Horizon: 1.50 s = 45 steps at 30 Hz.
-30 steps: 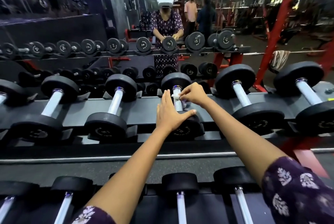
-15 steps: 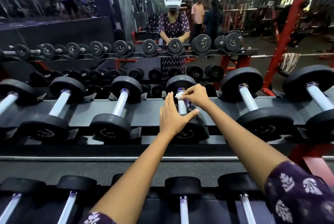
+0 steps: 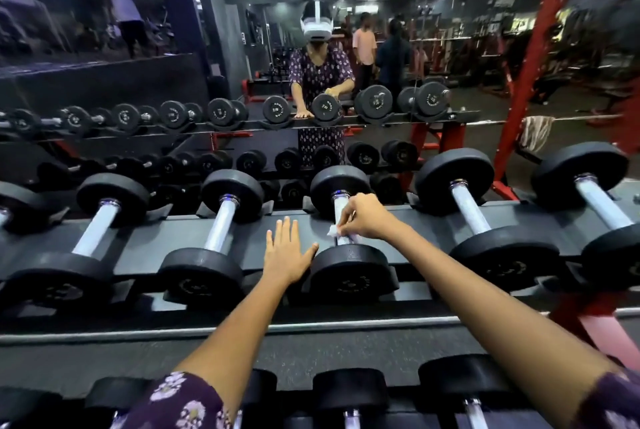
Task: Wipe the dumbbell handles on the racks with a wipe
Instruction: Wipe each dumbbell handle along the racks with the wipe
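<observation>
A wide mirror [image 3: 485,47] fills the back of the view, reflecting a dim gym hall, a person wearing a white headset, and two figures standing further off. In front of it runs the upper rack [image 3: 145,241], a dark grey shelf that carries a row of black round-headed dumbbells lying front to back in their cradles, with pale metal handles between the heads. A red steel upright [image 3: 530,82] rises at the right, and a striped cloth [image 3: 536,130] hangs from a thin bar just beside it. Nearer the camera a lower rack [image 3: 311,359] holds another row of dumbbells, only their far heads and handle tops in view. The middle dumbbell [image 3: 349,272] on the upper rack is the one being worked on; to its left lies a neighbouring dumbbell [image 3: 207,272], and to its right another dumbbell [image 3: 502,255]. Both arms reach forward from purple floral sleeves [image 3: 180,401]. The left hand [image 3: 285,252] lies flat on the shelf between the middle dumbbell and its left neighbour, fingers straight and relaxed, thumb spread toward the near head. The right hand [image 3: 367,217] is curled over the handle [image 3: 341,210] of the middle dumbbell, near its front end, its fingers clenched round a small white wipe [image 3: 333,230] pressed against the metal, a crumpled corner poking out at the left.
</observation>
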Available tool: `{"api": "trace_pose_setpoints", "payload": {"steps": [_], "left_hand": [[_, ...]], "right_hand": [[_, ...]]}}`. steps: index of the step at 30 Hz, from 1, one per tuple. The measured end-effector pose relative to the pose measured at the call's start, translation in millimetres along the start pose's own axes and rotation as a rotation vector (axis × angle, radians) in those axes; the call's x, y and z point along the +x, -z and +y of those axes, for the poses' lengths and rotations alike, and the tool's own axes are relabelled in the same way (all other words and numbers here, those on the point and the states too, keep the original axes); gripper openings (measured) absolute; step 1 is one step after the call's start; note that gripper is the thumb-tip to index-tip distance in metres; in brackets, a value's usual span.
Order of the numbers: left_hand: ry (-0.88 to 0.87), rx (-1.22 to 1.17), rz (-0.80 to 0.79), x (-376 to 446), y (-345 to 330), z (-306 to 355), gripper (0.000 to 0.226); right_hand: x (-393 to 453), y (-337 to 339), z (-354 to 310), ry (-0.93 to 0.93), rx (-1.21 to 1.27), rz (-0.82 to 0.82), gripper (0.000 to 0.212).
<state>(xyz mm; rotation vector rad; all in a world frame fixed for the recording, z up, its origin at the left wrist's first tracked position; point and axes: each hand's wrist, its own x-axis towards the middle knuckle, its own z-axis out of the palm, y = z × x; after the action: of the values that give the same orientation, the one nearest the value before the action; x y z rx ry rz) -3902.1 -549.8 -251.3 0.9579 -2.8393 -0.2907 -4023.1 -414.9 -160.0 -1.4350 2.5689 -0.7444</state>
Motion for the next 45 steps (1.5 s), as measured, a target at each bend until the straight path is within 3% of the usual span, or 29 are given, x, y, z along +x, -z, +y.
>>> {"api": "trace_pose_setpoints", "payload": {"steps": [2, 5, 7, 12, 17, 25, 33, 36, 40, 45], "left_hand": [[-0.023, 0.063, 0.025, 3, -3, 2, 0.080], [-0.027, 0.085, 0.056, 2, -5, 1, 0.109], [-0.042, 0.097, 0.074, 2, -6, 1, 0.115], [-0.074, 0.076, 0.123, 6, -4, -5, 0.112], [-0.091, 0.058, 0.136, 5, -7, -4, 0.111], [-0.088, 0.109, 0.138, 8, -8, -6, 0.111], [-0.095, 0.089, 0.110, 9, -7, -6, 0.111], [-0.091, 0.077, 0.058, 10, -5, -6, 0.094], [-0.028, -0.156, -0.046, 14, 10, 0, 0.077], [-0.048, -0.497, 0.161, 16, 33, 15, 0.068]], "right_hand": [[1, 3, 3, -0.004, 0.064, -0.027, 0.020], [12, 5, 6, -0.050, 0.130, 0.128, 0.019], [11, -2, 3, -0.033, 0.096, 0.149, 0.018], [-7, -1, 1, 0.055, 0.025, -0.033, 0.020], [20, 7, 0, -0.063, 0.139, 0.166, 0.022], [-5, -4, 3, 0.023, 0.065, 0.053, 0.017], [16, -8, -4, -0.122, 0.139, 0.214, 0.017], [1, -10, -3, -0.095, 0.124, 0.186, 0.017], [-8, -9, -2, -0.063, 0.120, 0.153, 0.017], [-8, -8, -8, -0.073, 0.121, 0.147, 0.015]]}}
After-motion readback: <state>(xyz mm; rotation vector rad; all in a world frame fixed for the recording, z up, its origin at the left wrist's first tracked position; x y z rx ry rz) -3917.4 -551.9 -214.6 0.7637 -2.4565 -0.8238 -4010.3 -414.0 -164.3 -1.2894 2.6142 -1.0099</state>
